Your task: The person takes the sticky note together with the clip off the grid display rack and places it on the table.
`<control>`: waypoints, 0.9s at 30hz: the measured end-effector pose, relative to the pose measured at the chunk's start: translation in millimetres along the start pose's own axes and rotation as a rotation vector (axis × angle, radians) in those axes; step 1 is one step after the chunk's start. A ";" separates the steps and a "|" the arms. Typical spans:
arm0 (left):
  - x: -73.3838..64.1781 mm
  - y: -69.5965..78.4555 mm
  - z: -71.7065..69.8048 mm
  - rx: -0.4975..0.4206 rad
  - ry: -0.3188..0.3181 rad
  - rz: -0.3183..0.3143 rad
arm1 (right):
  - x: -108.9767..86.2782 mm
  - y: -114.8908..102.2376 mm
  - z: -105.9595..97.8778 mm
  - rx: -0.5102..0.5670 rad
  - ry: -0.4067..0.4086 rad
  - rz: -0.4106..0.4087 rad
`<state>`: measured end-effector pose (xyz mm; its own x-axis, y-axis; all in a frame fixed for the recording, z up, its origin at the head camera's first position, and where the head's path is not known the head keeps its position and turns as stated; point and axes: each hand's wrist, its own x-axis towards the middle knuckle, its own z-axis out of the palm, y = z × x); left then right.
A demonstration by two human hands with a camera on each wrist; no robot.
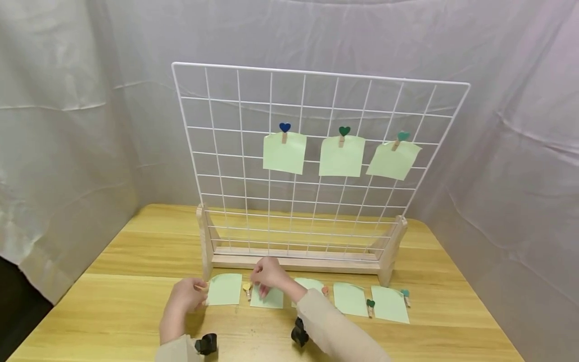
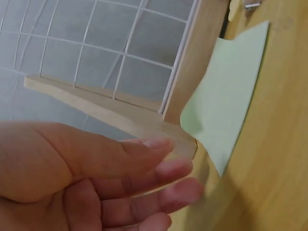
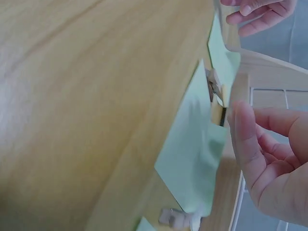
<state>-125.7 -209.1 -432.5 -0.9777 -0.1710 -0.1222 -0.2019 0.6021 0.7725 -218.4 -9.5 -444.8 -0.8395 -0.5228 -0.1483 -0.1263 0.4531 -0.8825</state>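
My right hand hovers above the second pale green note of the table row, fingers bent and no object visible between them. Just left of it lies a small wooden clothespin with a yellow heart; in the right wrist view this clothespin sits apart from my fingertips. My left hand is beside the leftmost note, its fingers loosely bent. The left wrist view shows that hand holding nothing, near the note's curled edge.
A white wire grid stands in a wooden base behind the row. Three notes hang on it from clothespins with blue, dark green and teal hearts. More notes and clothespins lie to the right.
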 end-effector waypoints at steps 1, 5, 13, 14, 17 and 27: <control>0.5 1.0 -0.4 0.012 0.000 0.008 | -0.1 0.0 -2.3 0.006 0.001 -0.006; 3.4 7.0 -0.3 0.015 0.006 0.051 | 0.5 0.6 -12.5 -0.001 0.009 -0.034; 10.1 25.5 4.0 0.005 0.062 0.130 | -2.9 -12.1 -33.0 0.036 0.012 -0.045; 10.8 28.3 4.6 0.004 0.071 0.142 | -3.4 -14.9 -35.0 0.047 0.011 -0.040; 12.7 36.0 6.7 0.002 0.090 0.170 | -5.2 -22.9 -40.6 0.073 0.008 -0.025; 23.2 62.0 5.1 -0.003 0.136 0.280 | -10.4 -50.1 -59.3 0.003 0.043 -0.103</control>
<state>-161.2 -171.7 -390.6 -0.9784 -0.1019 0.1801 0.0746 0.6381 0.7663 -234.7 16.0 -372.6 -0.8442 -0.5348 -0.0369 -0.2119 0.3960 -0.8935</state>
